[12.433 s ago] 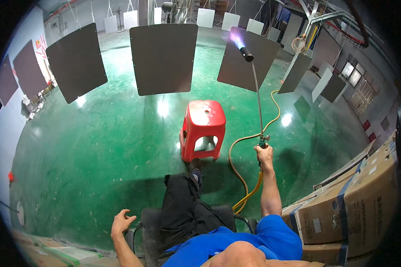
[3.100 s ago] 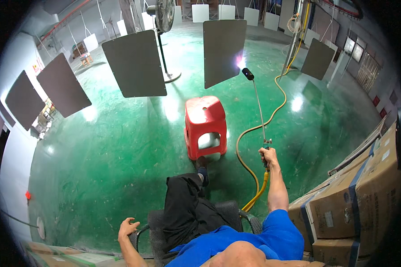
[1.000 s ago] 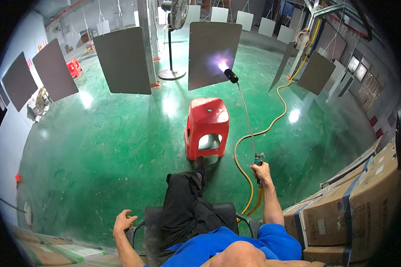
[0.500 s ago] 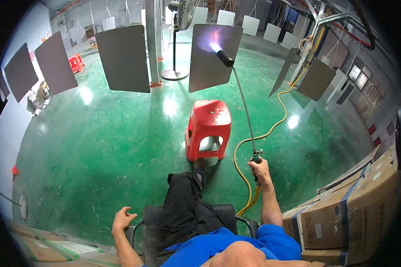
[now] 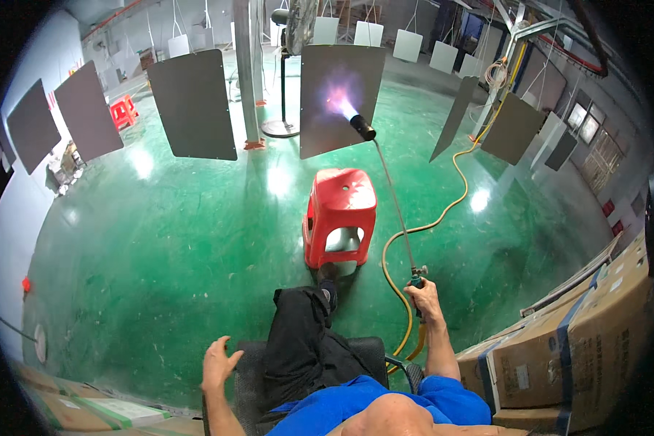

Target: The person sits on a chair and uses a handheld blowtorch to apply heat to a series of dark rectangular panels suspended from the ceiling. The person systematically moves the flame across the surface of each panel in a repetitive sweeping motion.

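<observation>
My right hand (image 5: pixel 424 296) is wrapped round the green handle of a long-necked gas torch (image 5: pixel 394 196). A yellow hose (image 5: pixel 386 270) trails from its lower end across the floor. The torch's black nozzle (image 5: pixel 362 127) throws a blue-violet flame (image 5: pixel 347 107) at the face of a hanging dark grey panel (image 5: pixel 320 131). Whether the nozzle touches the panel I cannot tell; a gap filled by flame seems to lie between. My left hand (image 5: pixel 218 361) holds nothing, with thumb and fingers apart, beside the edge of the dark chair seat (image 5: pixel 251 356).
A red plastic stool (image 5: pixel 341 195) stands in front of my foot. More dark panels (image 5: pixel 192 105) hang left and right. A standing fan (image 5: pixel 283 80) and a metal post (image 5: pixel 247 73) are behind. Cardboard boxes (image 5: pixel 530 370) are stacked at my right, others (image 5: pixel 73 410) at my left.
The torch nozzle and flame have shifted lower and slightly left on the panel. The hanging panels have moved a little left in view. My left hand has lifted and come inward.
</observation>
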`<control>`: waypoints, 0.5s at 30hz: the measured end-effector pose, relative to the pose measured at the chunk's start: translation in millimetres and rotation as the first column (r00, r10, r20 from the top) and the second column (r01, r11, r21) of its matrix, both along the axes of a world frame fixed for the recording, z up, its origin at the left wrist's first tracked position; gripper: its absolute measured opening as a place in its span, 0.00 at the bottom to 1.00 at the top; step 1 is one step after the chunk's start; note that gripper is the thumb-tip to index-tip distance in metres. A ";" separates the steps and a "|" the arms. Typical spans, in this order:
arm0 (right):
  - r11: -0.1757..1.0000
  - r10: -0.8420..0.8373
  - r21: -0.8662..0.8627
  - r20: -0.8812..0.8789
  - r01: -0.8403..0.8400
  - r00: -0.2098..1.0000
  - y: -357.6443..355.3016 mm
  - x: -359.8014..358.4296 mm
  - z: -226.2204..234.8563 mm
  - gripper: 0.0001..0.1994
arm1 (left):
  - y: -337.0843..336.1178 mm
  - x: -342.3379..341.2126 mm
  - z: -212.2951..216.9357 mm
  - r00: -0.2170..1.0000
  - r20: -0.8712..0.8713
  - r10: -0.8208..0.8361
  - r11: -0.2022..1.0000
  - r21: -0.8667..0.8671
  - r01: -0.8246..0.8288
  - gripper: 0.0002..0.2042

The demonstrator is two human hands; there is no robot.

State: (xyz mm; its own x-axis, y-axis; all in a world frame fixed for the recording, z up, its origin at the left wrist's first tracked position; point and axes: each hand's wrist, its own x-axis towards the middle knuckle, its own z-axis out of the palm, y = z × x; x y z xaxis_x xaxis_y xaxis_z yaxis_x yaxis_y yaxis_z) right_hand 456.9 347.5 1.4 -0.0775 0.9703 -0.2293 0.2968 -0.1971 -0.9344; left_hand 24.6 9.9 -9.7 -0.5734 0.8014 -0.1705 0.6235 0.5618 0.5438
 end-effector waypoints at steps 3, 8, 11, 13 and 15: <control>0.996 -0.027 0.088 0.001 0.027 1.000 15.0 -2.2 6.4 0.07 | 22.6 19.8 -44.3 0.999 0.048 0.001 0.984 0.178 -0.009 0.26; 0.996 -0.013 0.091 -0.121 0.024 0.993 32.6 -30.1 44.3 0.07 | 25.6 25.1 -153.2 0.977 -0.113 0.181 0.977 0.136 -0.165 0.23; 0.994 0.022 0.111 -0.154 -0.005 0.988 36.5 -45.8 63.5 0.08 | 26.1 30.5 -161.0 0.955 -0.107 0.278 0.958 0.098 -0.268 0.21; 0.994 0.030 0.113 -0.127 -0.016 0.991 37.7 -53.3 73.9 0.07 | 32.2 35.5 -155.0 0.943 -0.107 0.314 0.949 0.068 -0.308 0.21; 0.991 0.074 0.124 -0.128 -0.058 0.989 35.0 -65.9 83.2 0.07 | 31.0 36.1 -154.1 0.945 -0.108 0.308 0.951 0.076 -0.301 0.21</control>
State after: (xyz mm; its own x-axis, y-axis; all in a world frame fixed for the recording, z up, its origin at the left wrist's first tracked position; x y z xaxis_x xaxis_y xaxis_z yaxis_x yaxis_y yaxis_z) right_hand 391.0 382.5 84.6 -0.1638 0.9819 -0.0952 0.1777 -0.0656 -0.9819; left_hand 60.6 41.0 -163.8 -0.8047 0.5918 -0.0462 0.4885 0.7045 0.5148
